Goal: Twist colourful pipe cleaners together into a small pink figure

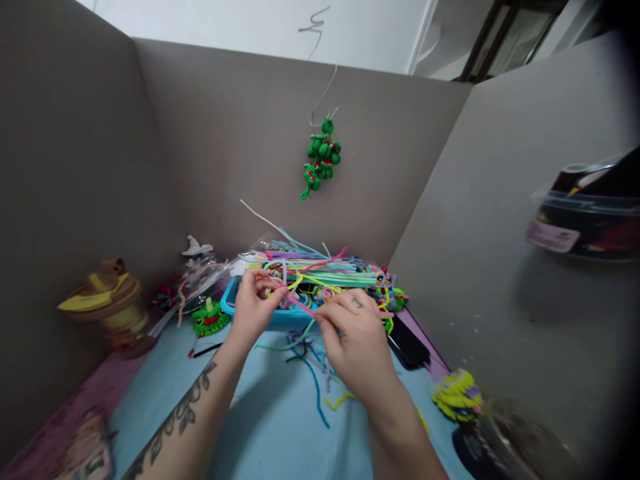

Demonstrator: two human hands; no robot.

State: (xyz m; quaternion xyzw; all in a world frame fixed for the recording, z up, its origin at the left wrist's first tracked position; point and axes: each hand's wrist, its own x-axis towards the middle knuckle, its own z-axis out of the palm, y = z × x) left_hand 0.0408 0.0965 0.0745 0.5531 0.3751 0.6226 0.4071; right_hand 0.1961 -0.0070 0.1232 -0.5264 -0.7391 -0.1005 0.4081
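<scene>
A pink pipe cleaner (301, 305) stretches between my two hands, above the front rim of a blue basket (280, 321). My left hand (255, 303) pinches it between thumb and fingers, beside a lilac piece and a yellow piece that cross near the fingertips. My right hand (350, 327) grips the same pink length, fingers curled over it. Many colourful pipe cleaners (345, 275) lie heaped across the basket behind the hands. Below, loose blue, green and yellow cut pieces (316, 387) are scattered on the light blue table cover (280, 433).
A green fuzzy figure (209, 319) and a black pen (207, 350) lie left; a yellow-brown pot (107, 300) stands beyond. At right are a black phone (409, 343) and a yellow fuzzy piece (457, 395). Green ornaments (323, 157) hang on the back partition; a tub (590, 223) hangs right.
</scene>
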